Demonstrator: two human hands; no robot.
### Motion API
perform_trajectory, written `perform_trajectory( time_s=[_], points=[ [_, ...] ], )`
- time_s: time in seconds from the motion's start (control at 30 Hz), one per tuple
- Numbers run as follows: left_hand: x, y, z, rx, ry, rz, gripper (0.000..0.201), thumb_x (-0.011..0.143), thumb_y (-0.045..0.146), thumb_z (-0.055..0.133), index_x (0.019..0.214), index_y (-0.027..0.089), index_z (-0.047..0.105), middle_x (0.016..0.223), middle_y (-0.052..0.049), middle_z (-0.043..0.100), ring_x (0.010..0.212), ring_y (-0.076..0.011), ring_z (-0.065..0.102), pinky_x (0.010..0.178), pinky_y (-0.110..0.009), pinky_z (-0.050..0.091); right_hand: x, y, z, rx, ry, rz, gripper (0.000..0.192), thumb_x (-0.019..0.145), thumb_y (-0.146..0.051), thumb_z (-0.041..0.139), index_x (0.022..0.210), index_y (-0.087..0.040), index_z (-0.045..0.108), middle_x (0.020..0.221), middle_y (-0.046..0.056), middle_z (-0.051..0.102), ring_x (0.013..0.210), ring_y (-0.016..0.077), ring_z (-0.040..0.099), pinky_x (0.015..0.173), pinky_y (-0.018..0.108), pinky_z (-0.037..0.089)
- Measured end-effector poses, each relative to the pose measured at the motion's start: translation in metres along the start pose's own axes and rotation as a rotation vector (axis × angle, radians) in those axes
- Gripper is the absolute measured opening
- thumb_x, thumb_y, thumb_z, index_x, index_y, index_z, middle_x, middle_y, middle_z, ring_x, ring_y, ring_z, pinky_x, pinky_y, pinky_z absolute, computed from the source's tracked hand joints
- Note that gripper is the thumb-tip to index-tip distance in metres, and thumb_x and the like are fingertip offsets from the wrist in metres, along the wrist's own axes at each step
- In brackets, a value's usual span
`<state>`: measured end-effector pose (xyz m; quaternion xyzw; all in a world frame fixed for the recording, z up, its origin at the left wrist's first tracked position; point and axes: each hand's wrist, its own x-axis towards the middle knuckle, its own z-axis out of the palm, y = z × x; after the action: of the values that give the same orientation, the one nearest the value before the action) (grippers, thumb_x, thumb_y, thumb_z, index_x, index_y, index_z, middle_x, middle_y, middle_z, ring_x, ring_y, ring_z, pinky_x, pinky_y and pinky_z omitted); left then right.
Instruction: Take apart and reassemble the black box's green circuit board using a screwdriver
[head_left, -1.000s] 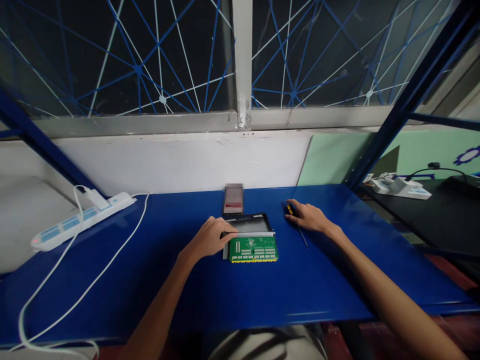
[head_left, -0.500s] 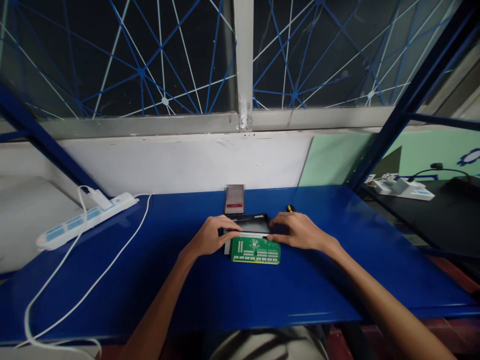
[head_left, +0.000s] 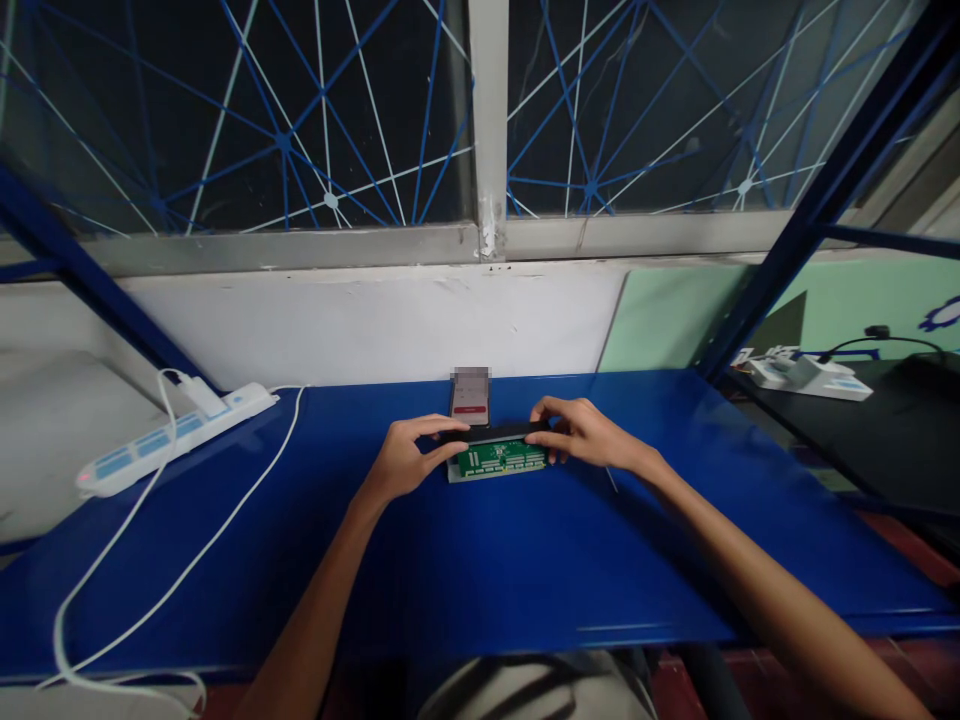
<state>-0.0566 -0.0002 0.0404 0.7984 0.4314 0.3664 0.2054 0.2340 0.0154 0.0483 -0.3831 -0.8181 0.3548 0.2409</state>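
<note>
Head view: we count two hands, one assembly, one phone, one power strip. Our left hand and right hand pinch the ends of the black panel, fingers curled over its top edge, thumbs below. The panel is tipped up on edge; its green circuit board sits between our fingertips, facing us. Phone stands just beyond the fingers. White power strip lies well left of the left fingers, one cable trailing. Surface: blue table. Behind it: white wall and window with blue lattice.
</note>
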Motion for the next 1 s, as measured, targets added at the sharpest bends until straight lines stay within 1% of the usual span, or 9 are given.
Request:
perform_trajectory(
  time_s=[0.1,0.2,0.37,0.5,0.73,0.87,1.0],
  points=[
    [0.0,-0.004,0.0,0.023,-0.005,0.011,0.02,0.081,0.034,0.068,0.096,0.022,0.075,0.1,-0.006,0.074,0.089,-0.0191,0.067,0.073,-0.031,0.054,0.004,0.005,0.005,-0.051,0.043,-0.018,0.029,0.09,-0.046,0.057,0.097,-0.019,0.053,0.064,0.001,0.067,0.055,0.0143,0.065,0.05,0.024,0.047],
    [0.0,-0.006,0.0,0.025,-0.003,0.032,0.019,0.082,0.034,0.067,0.095,0.021,0.075,0.099,-0.006,0.074,0.091,-0.0198,0.068,0.072,-0.031,0.054,0.003,0.008,0.01,-0.063,0.067,-0.017,0.028,0.09,-0.046,0.058,0.097,-0.019,0.053,0.065,0.002,0.067,0.056,0.0146,0.065,0.051,0.024,0.046],
    [0.001,-0.002,0.004,0.019,0.011,0.066,0.018,0.083,0.033,0.066,0.092,0.021,0.075,0.098,-0.006,0.074,0.09,-0.0198,0.068,0.076,-0.033,0.056,0.001,0.009,0.01,-0.051,0.062,-0.008,0.027,0.089,-0.044,0.058,0.096,-0.019,0.054,0.066,0.001,0.067,0.057,0.0146,0.065,0.051,0.025,0.046],
    [0.001,0.0,0.006,0.023,0.009,0.105,0.015,0.085,0.028,0.064,0.092,0.021,0.075,0.098,-0.005,0.074,0.092,-0.0191,0.068,0.081,-0.032,0.056,-0.001,0.012,0.009,-0.048,0.066,-0.019,0.026,0.09,-0.043,0.057,0.097,-0.019,0.053,0.068,0.001,0.067,0.058,0.0144,0.065,0.053,0.025,0.047],
    [0.0,0.0,0.006,0.019,0.002,0.119,0.016,0.085,0.026,0.063,0.093,0.02,0.075,0.1,-0.006,0.074,0.091,-0.02,0.068,0.071,-0.029,0.056,-0.002,0.014,0.011,-0.065,0.076,-0.015,0.027,0.09,-0.045,0.056,0.098,-0.018,0.053,0.069,0.001,0.066,0.058,0.0143,0.065,0.054,0.025,0.047],
    [0.0,-0.001,0.006,0.021,0.015,0.123,0.016,0.084,0.027,0.064,0.093,0.02,0.075,0.1,-0.006,0.074,0.091,-0.0197,0.068,0.072,-0.03,0.056,-0.002,0.013,0.011,-0.072,0.087,-0.016,0.026,0.091,-0.043,0.056,0.097,-0.018,0.054,0.071,0.002,0.067,0.058,0.0133,0.064,0.055,0.025,0.048],
    [0.0,-0.002,0.006,0.016,0.021,0.116,0.016,0.085,0.028,0.063,0.094,0.021,0.074,0.1,-0.006,0.074,0.094,-0.02,0.067,0.077,-0.033,0.057,-0.002,0.012,0.011,-0.052,0.097,-0.018,0.027,0.091,-0.043,0.057,0.098,-0.018,0.055,0.073,0.002,0.067,0.057,0.0126,0.063,0.053,0.024,0.047]
  ],
)
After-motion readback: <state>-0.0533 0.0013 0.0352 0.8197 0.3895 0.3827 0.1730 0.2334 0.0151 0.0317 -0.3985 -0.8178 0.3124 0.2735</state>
